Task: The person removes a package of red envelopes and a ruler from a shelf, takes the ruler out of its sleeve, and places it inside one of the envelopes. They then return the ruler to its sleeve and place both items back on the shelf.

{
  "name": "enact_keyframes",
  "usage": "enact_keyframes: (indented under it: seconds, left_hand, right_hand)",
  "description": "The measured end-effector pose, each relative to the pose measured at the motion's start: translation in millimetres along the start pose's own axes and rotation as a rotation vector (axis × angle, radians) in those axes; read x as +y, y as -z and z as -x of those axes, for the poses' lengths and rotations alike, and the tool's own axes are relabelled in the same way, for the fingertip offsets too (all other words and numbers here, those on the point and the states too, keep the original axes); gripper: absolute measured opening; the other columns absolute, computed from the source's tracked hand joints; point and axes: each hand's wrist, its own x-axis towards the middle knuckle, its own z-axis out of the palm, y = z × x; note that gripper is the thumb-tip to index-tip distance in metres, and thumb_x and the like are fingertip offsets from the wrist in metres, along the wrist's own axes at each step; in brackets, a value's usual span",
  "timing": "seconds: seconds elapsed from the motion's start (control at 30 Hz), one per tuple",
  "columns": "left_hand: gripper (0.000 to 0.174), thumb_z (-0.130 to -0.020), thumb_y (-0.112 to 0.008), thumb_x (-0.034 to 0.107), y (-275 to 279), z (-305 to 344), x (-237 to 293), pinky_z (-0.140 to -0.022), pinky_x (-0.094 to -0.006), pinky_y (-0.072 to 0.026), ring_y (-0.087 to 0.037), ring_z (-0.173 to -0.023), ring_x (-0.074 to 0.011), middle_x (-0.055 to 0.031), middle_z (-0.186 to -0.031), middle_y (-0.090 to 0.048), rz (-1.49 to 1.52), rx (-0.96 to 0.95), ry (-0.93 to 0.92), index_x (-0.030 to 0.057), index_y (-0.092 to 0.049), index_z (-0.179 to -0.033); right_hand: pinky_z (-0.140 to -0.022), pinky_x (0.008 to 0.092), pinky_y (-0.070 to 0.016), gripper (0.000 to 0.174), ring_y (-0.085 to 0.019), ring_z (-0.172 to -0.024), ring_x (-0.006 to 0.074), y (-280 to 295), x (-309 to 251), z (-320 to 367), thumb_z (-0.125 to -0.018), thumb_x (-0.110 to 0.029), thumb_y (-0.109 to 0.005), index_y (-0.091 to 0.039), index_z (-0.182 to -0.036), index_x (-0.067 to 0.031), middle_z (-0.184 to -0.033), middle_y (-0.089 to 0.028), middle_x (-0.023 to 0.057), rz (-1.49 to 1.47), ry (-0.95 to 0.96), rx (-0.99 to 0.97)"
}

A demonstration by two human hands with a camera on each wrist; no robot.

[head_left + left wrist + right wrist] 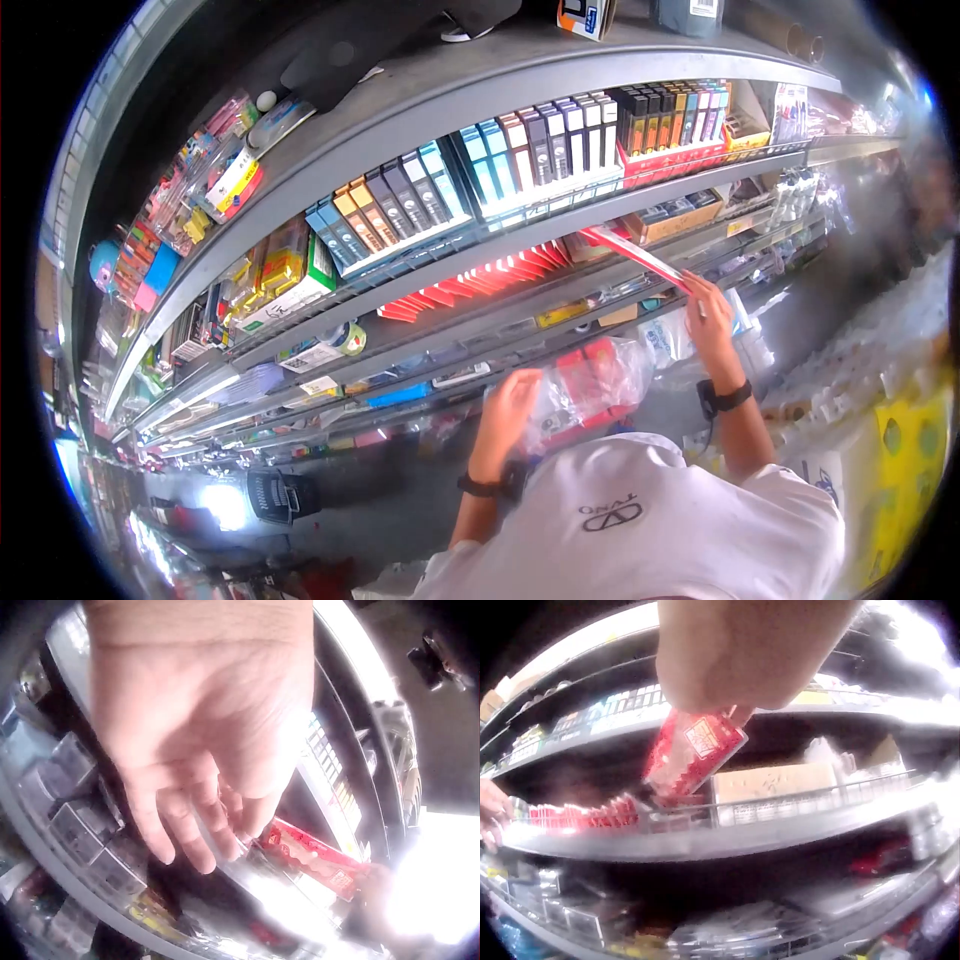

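Obs., shelf aisle. A person in a white shirt stands facing grey metal shelving, both arms raised.

Right hand point(712, 325): arm extended up and forward, wrist bent back, black strap on the wrist. Thumb and fingers pinch the near end of a long flat red packet with a white label point(635, 255). The packet slants up and to the left from the hand. Its far end sits over the wire-fronted grey shelf point(780, 836), at the end of a row of matching red packets point(480, 280) and just beside an open brown cardboard box point(680, 218). In the right wrist view the packet hangs tilted under the fingers and is clear of the shelf rail.

Left hand point(508, 398): held lower, forearm upright, black strap on this wrist too. It is at the left edge of a clear plastic bag holding more red packets point(590, 385). The bag hangs in front of the lower shelves, between the two forearms. In the left wrist view the palm faces the camera, the fingers point(187, 825) are curled inward and something clear is caught at their tips, so the hand grips the bag's edge. The exact hold is blurred.

The shelf above carries upright dark, blue and orange boxes.
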Motion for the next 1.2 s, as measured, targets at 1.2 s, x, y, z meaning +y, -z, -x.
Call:
enact_keyframes:
  seconds: [1.2]
  left_hand:
    - [0.027, -0.098, -0.064, 0.013, -8.7, -12.6, 84.2, -0.091, -0.0241, -0.0477, -0.062, -0.102, -0.009, -0.0049, -0.112, -0.068, 0.46, 0.258, -0.135, -0.0007, -0.063, -0.122]
  right_hand:
    - [-0.071, 0.031, -0.0623, 0.031, -0.072, -0.086, 0.0182, 15.7, -47.2, 10.5, -0.098, -0.019, -0.066, -0.064, -0.119, 0.0041, -0.106, -0.071, 0.0112, -1.205, -0.915, -0.417]
